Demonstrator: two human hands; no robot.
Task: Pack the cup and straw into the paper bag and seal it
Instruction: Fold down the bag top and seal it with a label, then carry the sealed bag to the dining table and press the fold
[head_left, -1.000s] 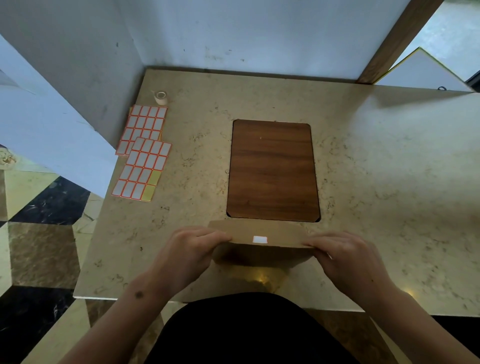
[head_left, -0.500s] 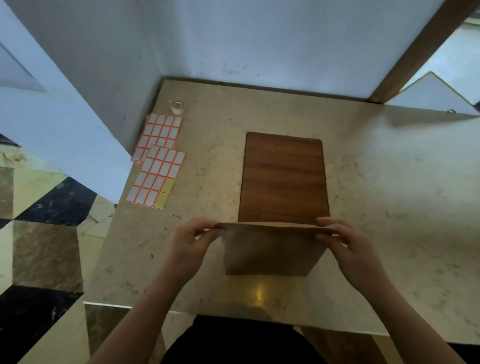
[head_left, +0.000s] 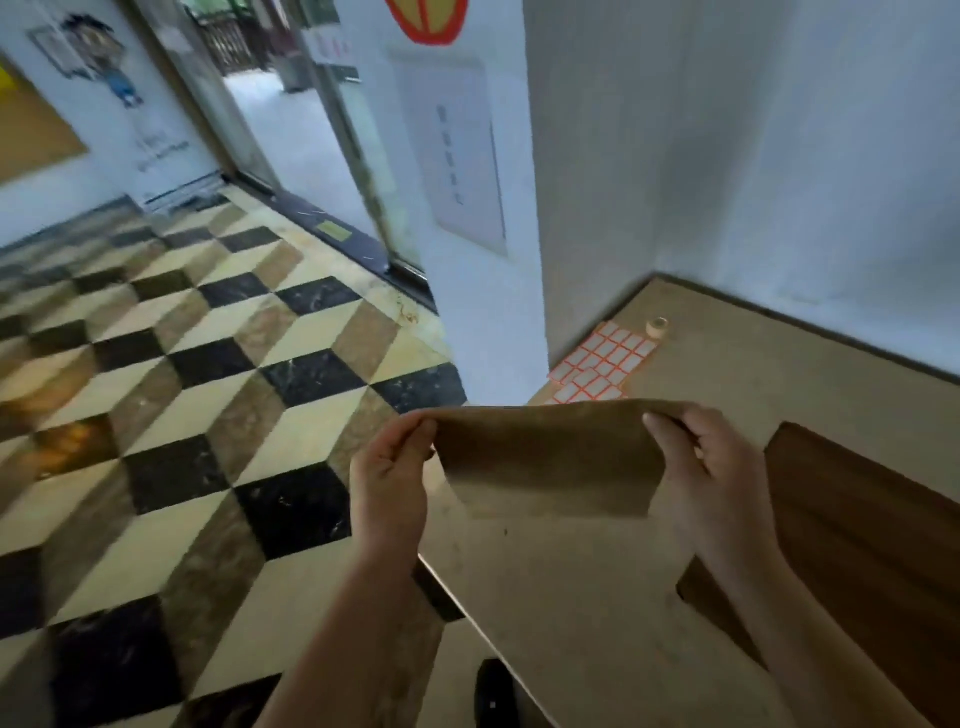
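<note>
A brown paper bag (head_left: 550, 462) hangs in the air above the left edge of the beige stone table (head_left: 587, 587). My left hand (head_left: 389, 467) pinches its upper left corner. My right hand (head_left: 696, 457) grips the upper right corner, thumb on the near face. The bag's top edge is folded flat; the sticker on it faces away and is hidden. No cup or straw shows outside the bag.
Sheets of orange-bordered white stickers (head_left: 602, 364) and a small tape roll (head_left: 657, 327) lie near the table's back left corner by the white wall. A dark wooden board (head_left: 857, 525) is set in the table on the right. Checkered floor (head_left: 208, 415) spreads to the left.
Both hands lifted the bag off the table and carried it left, over the table's edge. The view swung left toward the floor and doorway.
</note>
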